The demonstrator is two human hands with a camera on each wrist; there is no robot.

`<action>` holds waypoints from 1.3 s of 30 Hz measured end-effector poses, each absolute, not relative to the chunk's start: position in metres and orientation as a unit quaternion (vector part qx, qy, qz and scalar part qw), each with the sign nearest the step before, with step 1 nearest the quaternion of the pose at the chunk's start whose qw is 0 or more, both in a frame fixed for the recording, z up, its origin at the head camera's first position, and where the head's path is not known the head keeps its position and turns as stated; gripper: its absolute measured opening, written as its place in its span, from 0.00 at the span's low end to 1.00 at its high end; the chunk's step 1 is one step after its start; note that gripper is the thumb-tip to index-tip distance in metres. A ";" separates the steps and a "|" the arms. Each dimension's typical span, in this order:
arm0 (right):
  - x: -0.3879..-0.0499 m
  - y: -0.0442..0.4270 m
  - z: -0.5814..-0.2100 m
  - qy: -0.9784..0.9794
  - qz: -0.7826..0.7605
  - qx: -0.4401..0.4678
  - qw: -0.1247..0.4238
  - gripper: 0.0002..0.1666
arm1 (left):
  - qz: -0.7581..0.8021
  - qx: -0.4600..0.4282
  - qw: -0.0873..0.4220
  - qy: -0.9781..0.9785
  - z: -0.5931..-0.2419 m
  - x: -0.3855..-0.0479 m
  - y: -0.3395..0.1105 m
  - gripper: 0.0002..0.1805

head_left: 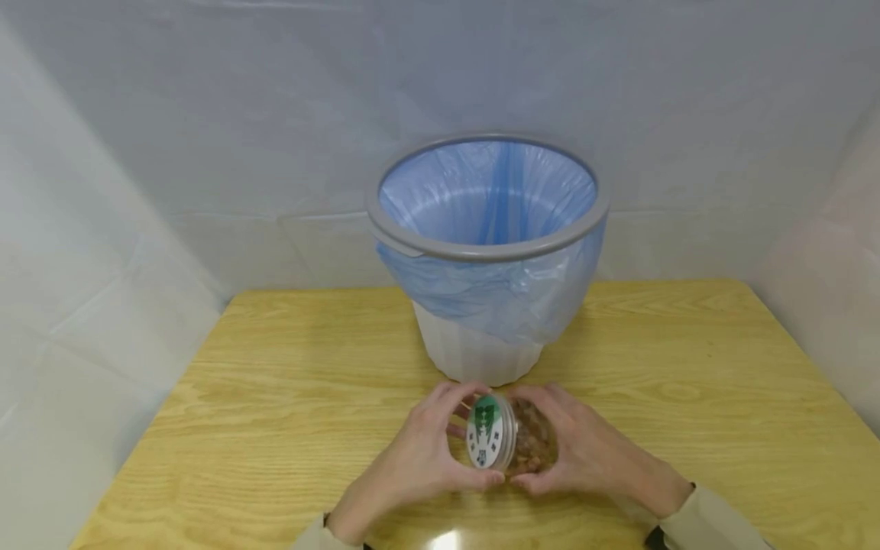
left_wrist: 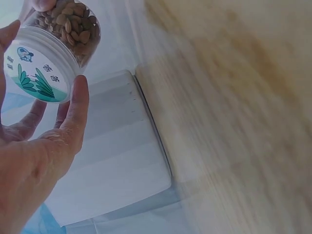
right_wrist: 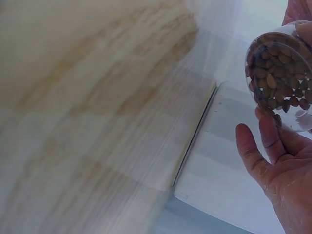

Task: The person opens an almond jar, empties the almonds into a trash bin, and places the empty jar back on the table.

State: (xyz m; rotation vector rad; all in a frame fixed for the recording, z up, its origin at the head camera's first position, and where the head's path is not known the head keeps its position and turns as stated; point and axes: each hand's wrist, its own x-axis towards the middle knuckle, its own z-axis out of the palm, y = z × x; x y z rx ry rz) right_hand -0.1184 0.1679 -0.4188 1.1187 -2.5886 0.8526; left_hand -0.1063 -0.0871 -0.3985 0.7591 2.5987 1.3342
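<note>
A clear plastic jar [head_left: 532, 439] of brown, almond-like kernels is held on its side, above the near part of the table. Its lid [head_left: 485, 431] has a green and white label and faces left. My left hand [head_left: 429, 447] grips the lid end, with thumb and fingertips spread around its rim. My right hand [head_left: 587, 443] holds the body near the base, its thumb below and fingers above. In the left wrist view the kernels [left_wrist: 73, 24] show through the wall; in the right wrist view the round base [right_wrist: 280, 73] faces the camera. The lid is on the jar.
Just beyond the hands stands a white bin [head_left: 474, 347] with a grey rim ring [head_left: 481, 252] and a blue bag [head_left: 495, 294] folded over its edge. The wood-grain table [head_left: 296, 397] lies beneath. Pale sheeting [head_left: 275, 137] hangs behind and at both sides.
</note>
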 end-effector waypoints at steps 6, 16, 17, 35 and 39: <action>-0.119 0.167 -0.418 -0.892 0.275 0.353 0.067 0.55 | 0.433 0.245 0.070 0.865 -0.401 -0.109 -0.085 0.49; -0.121 0.166 -0.422 -0.901 0.235 0.358 0.063 0.56 | 0.385 0.241 0.074 0.888 -0.403 -0.108 -0.083 0.50; -0.121 0.166 -0.422 -0.902 0.233 0.357 0.063 0.56 | 0.382 0.241 0.075 0.889 -0.403 -0.108 -0.083 0.50; -0.115 0.169 -0.423 -0.900 0.248 0.354 0.061 0.53 | 0.353 0.250 0.056 0.900 -0.404 -0.107 -0.085 0.50; -0.114 0.169 -0.421 -0.896 0.247 0.363 0.066 0.52 | 0.360 0.253 0.055 0.896 -0.404 -0.106 -0.085 0.50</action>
